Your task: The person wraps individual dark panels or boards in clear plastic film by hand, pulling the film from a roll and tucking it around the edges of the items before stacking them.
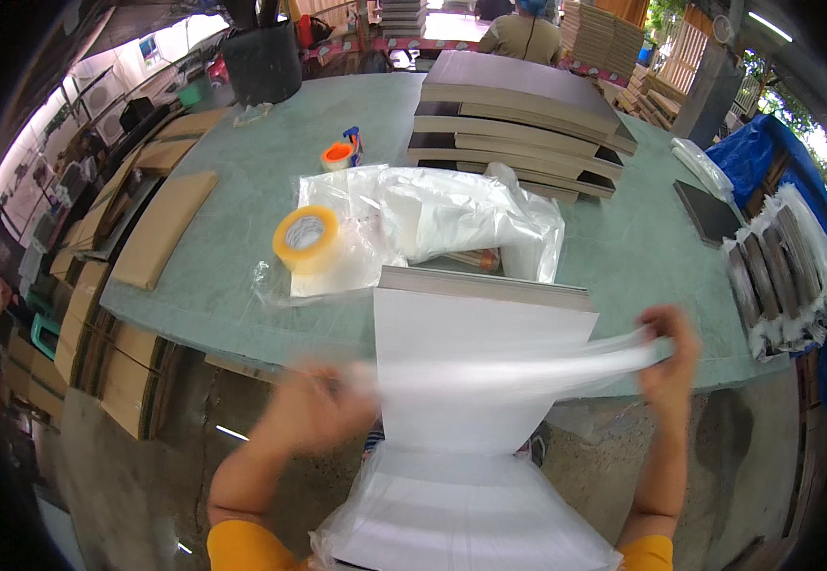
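A stack of white-faced flat boards [471,324] leans on the near edge of the table and tilts down toward my body. Clear plastic film [471,504] covers its lower part. One band of this film stretches across the stack, blurred by motion. My right hand [670,357], right of the stack, is closed around the band's right end. At the left side of the stack my left hand [323,404] grips the other end, its fingers smeared. Beyond the boards lie crumpled clear plastic bags [461,214] and a roll of yellowish packing tape [306,241].
The green table [356,114] carries a pile of dark-topped boards [528,100] at the back and an orange tape roll [338,154]. Plastic-wrapped bundles [785,266] stand at the right edge. Cardboard packs [166,228] line the left. Farther back sits a person [525,38].
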Tool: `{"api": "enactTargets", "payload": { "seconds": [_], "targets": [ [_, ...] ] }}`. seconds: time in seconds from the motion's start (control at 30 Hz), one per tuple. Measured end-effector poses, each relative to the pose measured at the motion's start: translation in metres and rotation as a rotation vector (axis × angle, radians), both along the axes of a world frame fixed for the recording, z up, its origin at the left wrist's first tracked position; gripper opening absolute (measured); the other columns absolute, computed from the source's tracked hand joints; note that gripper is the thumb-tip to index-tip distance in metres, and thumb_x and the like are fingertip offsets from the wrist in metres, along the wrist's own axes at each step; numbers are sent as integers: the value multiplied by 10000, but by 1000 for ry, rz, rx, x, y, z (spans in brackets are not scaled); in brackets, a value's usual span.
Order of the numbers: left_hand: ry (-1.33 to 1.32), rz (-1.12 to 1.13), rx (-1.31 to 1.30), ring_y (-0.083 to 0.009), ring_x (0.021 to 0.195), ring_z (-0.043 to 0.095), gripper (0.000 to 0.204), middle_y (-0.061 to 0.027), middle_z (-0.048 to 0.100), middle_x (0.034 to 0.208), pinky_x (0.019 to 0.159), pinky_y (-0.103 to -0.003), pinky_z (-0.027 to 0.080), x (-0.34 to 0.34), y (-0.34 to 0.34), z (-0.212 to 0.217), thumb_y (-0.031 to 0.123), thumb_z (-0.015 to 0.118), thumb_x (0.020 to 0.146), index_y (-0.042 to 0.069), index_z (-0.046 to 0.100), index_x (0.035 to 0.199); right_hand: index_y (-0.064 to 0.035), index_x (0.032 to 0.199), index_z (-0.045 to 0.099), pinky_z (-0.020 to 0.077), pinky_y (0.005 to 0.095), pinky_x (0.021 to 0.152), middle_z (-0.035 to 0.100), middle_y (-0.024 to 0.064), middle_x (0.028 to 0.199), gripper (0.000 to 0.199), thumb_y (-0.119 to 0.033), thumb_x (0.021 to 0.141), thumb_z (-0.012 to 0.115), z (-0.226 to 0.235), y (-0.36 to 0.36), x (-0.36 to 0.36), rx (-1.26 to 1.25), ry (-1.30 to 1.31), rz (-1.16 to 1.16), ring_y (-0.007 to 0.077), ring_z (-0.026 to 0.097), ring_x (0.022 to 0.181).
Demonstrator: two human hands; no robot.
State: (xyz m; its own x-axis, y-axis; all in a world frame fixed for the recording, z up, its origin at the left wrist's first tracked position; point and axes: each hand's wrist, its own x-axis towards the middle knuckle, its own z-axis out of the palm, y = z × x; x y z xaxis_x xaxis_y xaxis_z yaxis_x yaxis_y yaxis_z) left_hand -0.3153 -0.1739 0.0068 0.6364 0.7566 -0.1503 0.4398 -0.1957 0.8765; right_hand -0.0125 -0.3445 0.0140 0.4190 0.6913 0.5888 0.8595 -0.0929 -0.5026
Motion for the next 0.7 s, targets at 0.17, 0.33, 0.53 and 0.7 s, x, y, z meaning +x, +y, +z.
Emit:
{"api": "enactTargets", "payload": {
  "seconds": [0.17, 0.33, 0.53, 0.7],
  "targets": [
    [26, 266, 818, -283, 785, 513, 603, -162, 443, 1054, 677, -353, 426, 15, 61, -39, -130, 477, 588, 116, 495, 1138, -49, 1028, 539, 429, 345, 745, 494, 144, 1041, 517, 70, 525, 506, -26, 26, -41, -55, -398, 24, 287, 506, 854],
    [49, 29, 1047, -244, 794, 515, 627, -124, 503, 987, 710, -291, 428, 24, 46, -37, -178, 446, 577, 135, 533, 1112, -34, 1036, 558, 405, 312, 799, 453, 161, 1117, 568, 162, 518, 432, -42, 15, -18, -151, -180, 51, 263, 485, 936],
    [-251, -146, -77, -184, 772, 574, 435, -89, 597, 844, 669, -244, 454, -12, 62, -28, -142, 531, 548, -4, 579, 958, -10, 923, 600, 420, 217, 680, 560, 92, 879, 336, 7, 588, 620, -40, -25, 20, -221, 1130, 525, 136, 528, 769],
    [-385, -394, -1047, -132, 741, 551, 360, -62, 584, 859, 616, -225, 436, -61, 43, -154, 130, 608, 681, -6, 550, 1009, -72, 856, 577, 426, 251, 561, 582, 67, 828, 201, -229, 730, 589, -172, -61, -1, -683, 1288, 506, 157, 546, 703]
  ]
}}
